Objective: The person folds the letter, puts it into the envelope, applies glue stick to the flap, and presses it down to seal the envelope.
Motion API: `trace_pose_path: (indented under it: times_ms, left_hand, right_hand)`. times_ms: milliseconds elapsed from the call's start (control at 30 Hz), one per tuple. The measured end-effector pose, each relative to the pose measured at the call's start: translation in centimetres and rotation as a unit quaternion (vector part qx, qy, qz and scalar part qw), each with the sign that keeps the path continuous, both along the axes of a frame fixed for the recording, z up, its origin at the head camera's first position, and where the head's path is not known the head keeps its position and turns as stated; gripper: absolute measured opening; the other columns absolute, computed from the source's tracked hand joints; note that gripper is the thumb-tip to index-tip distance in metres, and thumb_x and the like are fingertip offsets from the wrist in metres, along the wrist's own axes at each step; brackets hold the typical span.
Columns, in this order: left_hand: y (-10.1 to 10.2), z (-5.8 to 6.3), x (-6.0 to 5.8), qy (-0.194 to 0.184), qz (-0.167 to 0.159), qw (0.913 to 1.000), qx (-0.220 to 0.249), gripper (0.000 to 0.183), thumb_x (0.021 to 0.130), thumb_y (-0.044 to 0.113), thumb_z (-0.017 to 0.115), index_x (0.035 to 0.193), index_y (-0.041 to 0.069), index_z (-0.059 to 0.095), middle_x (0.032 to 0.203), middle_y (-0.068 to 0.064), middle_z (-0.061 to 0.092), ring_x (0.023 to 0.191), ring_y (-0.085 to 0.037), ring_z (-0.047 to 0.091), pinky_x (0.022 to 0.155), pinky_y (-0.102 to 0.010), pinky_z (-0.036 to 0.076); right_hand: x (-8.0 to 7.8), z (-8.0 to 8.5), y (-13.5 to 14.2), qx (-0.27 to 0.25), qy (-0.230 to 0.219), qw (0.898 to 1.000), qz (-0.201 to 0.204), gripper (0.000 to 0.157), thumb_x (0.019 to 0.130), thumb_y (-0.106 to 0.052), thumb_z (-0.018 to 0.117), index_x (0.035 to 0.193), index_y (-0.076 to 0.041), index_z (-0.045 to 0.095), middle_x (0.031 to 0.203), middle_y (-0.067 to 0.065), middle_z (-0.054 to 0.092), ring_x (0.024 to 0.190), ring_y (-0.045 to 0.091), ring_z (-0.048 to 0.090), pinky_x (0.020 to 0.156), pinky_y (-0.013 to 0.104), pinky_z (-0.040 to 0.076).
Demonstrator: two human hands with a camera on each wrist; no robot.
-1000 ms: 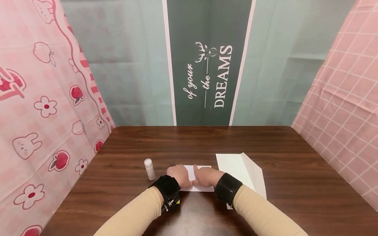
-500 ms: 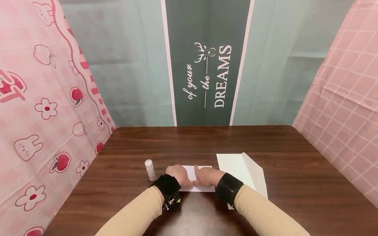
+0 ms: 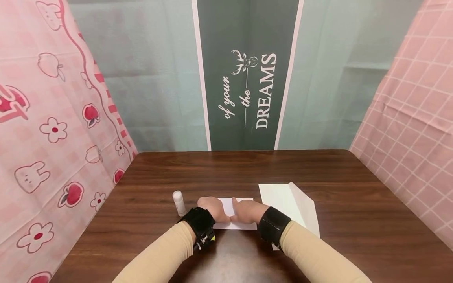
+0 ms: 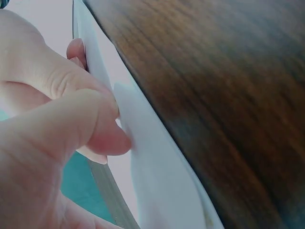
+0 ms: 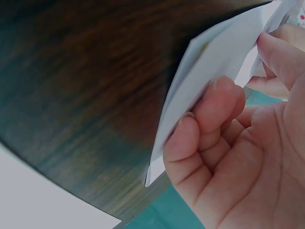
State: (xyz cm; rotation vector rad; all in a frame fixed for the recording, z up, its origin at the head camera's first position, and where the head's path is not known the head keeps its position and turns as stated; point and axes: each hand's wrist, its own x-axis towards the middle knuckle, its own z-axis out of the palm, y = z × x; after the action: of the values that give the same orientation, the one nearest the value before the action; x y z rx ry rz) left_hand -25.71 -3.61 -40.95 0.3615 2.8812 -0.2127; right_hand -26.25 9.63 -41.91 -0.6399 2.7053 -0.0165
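A small folded white paper (image 3: 244, 226) lies on the table in front of me, its layers showing along one edge in the right wrist view. My left hand (image 3: 213, 208) holds its left part, the thumb (image 4: 112, 136) bent onto the paper. My right hand (image 3: 247, 211) grips the right part. In the right wrist view its curled fingers (image 5: 217, 107) bear against the paper's face. Both thumbs meet near the middle of the sheet. A white capped tube like a glue stick (image 3: 179, 203) stands left of my left hand.
A larger creased white sheet (image 3: 281, 198) with a raised flap lies to the right, partly under my right forearm (image 3: 311, 251). The dark wooden table (image 3: 226, 169) reaches back to a green curtain (image 3: 159, 78), with pink cloths on both sides.
My left hand has edged slightly to the left along the paper. The right hand keeps its place, and the tube and larger sheet stay put.
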Motion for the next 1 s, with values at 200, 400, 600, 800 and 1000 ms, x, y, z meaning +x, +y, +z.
trace_pose_path:
  times_ms: [200,400,600,800,1000]
  left_hand:
    - [-0.3,0.6,0.3,0.003,0.001,1.0,-0.002,0.048,0.068,0.059,0.061,0.075,0.012,0.068,0.071,-0.001,0.061,0.066,-0.013,0.055,0.059,-0.036,0.043]
    - [-0.5,0.5,0.4,0.01,0.006,0.9998,-0.017,0.061,0.068,0.072,0.055,0.074,0.013,0.068,0.07,-0.001,0.061,0.065,-0.013,0.056,0.058,-0.035,0.043]
    - [-0.4,-0.4,0.6,0.061,0.01,0.9971,-0.044,0.073,0.065,0.075,0.055,0.09,0.008,0.071,0.089,-0.009,0.059,0.08,-0.021,0.056,0.058,-0.036,0.044]
    - [-0.3,-1.2,0.9,0.098,-0.032,0.9939,-0.04,0.069,0.072,0.054,0.065,0.115,0.0,0.062,0.111,-0.009,0.061,0.093,-0.021,0.058,0.064,-0.034,0.049]
    - [0.0,-1.0,0.9,0.097,-0.087,0.989,-0.071,0.06,0.078,0.052,0.06,0.112,0.004,0.068,0.124,-0.013,0.058,0.097,-0.02,0.062,0.064,-0.031,0.05]
  right_hand:
    - [-0.1,0.0,-0.1,0.0,0.001,1.0,0.006,0.073,0.09,-0.044,0.055,0.139,0.006,0.034,0.104,0.018,0.065,0.099,0.024,0.062,0.088,0.037,0.046]
    - [0.0,0.1,-0.1,-0.005,-0.001,1.0,0.002,0.074,0.09,-0.044,0.055,0.14,0.006,0.033,0.107,0.019,0.064,0.101,0.025,0.061,0.088,0.037,0.045]
    - [-0.2,-0.2,0.0,-0.002,-0.009,1.0,-0.007,0.077,0.089,-0.049,0.055,0.141,0.004,0.033,0.108,0.017,0.065,0.102,0.023,0.061,0.09,0.038,0.044]
    - [-0.2,-0.1,0.0,-0.009,-0.013,1.0,-0.011,0.077,0.089,-0.05,0.054,0.141,0.003,0.034,0.111,0.017,0.064,0.105,0.024,0.06,0.091,0.039,0.044]
    - [-0.1,-0.2,0.0,-0.023,0.003,1.0,-0.01,0.075,0.089,-0.045,0.057,0.138,0.006,0.036,0.108,0.019,0.064,0.102,0.026,0.061,0.089,0.039,0.045]
